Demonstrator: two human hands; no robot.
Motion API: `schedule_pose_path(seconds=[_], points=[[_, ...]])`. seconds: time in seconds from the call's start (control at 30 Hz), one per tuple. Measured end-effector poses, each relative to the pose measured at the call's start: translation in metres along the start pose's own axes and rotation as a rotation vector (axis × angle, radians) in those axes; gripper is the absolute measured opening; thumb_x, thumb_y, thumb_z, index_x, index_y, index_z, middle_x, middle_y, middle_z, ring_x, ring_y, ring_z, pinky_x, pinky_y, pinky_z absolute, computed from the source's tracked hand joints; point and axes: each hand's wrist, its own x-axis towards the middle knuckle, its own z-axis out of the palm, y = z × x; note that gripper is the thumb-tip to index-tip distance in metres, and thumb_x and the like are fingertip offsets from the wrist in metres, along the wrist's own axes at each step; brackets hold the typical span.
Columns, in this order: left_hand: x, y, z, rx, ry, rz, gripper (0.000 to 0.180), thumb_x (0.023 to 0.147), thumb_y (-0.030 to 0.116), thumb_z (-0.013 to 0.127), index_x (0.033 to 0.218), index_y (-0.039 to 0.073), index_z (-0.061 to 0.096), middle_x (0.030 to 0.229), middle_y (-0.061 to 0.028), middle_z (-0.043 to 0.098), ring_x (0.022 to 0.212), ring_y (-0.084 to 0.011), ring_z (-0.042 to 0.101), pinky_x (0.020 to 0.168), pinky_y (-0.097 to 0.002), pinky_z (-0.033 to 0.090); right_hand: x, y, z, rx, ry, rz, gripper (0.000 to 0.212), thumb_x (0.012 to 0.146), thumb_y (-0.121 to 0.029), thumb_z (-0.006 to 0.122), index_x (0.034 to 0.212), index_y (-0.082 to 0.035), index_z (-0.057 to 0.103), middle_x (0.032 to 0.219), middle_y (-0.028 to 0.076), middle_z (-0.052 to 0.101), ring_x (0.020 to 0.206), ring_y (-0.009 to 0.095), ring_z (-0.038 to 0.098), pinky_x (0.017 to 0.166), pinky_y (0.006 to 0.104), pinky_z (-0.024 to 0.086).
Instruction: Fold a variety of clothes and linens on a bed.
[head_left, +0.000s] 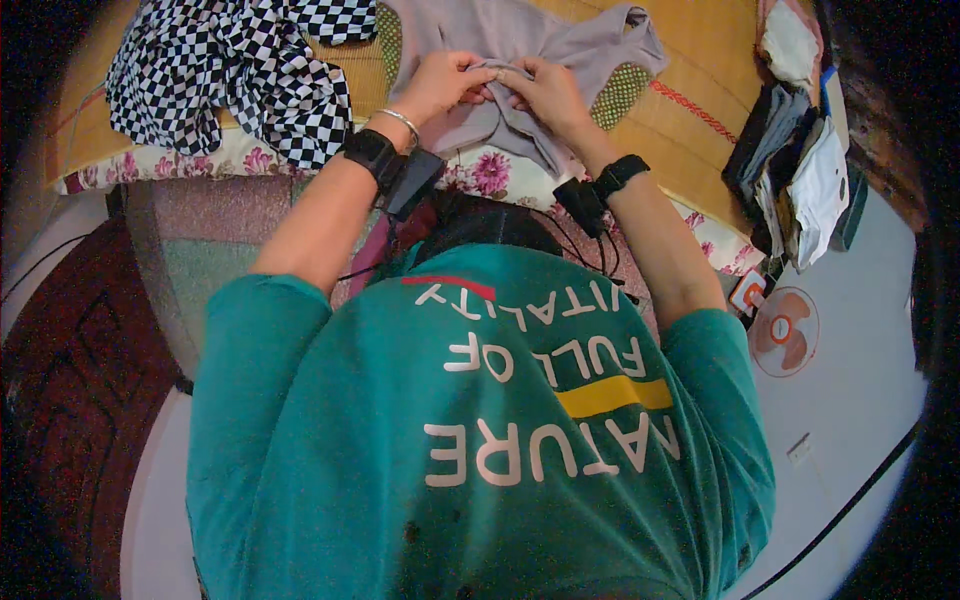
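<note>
The short-sleeved teal T-shirt [300, 440] bears white lettering [446, 455], red and yellow bars [612, 398]. Black wrist straps [372, 152] carry dark boxy units [413, 187], seemingly trailing thin cables [603, 248]; a silvery bangle [404, 121] sits beside the left one.

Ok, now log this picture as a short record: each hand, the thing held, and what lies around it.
Left hand: pinching a soft mauve-grey fabric garment
Right hand: pinching the same garment, close beside the left
Garment state: bunched at the hands, looser beyond them
Surface: yellow-tan woven mat
Beside garment: green dotted material, peeking out at both sides
Left side: crumpled black-and-white checked fabric
Right side: grey, black and white folded clothes
Near edge: white cloth with pink flowers
</note>
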Motion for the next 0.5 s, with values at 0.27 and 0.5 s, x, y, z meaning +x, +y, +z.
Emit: schedule_pose_path(seconds=[0.27, 0.5], points=[[-0.023, 0.01, 0.01, -0.055, -0.012, 0.103, 0.031, 0.082, 0.02, 0.067, 0.105, 0.001, 0.06, 0.084, -0.0068, 0.064, 0.066, -0.0127, 0.062, 0.057, -0.0249, 0.051, 0.0, 0.005, -0.006, 0.268, -0.06, 0.016, 0.037, 0.08, -0.03, 0.066, 0.102, -0.001, 0.062, 0.087, 0.014, 0.067, 0.063, 0.019, 0.066, 0.06, 0.0314, 0.052], [-0.088, 0.005, 0.023, 0.878, 0.339, 0.713, 0.04, 0.065, 0.02, 0.074, 0.101, 0.009, 0.059, 0.095, -0.0069, 0.055, 0.086, -0.0262, 0.054, 0.072, -0.0378, 0.044, -0.071, -0.033, -0.025, -0.416, 0.041, -0.488, 0.047, 0.071, -0.024, 0.073, 0.107, -0.002, 0.051, 0.082, 0.01, 0.057, 0.077, 0.023, 0.06, 0.069, 0.0339, 0.049]])
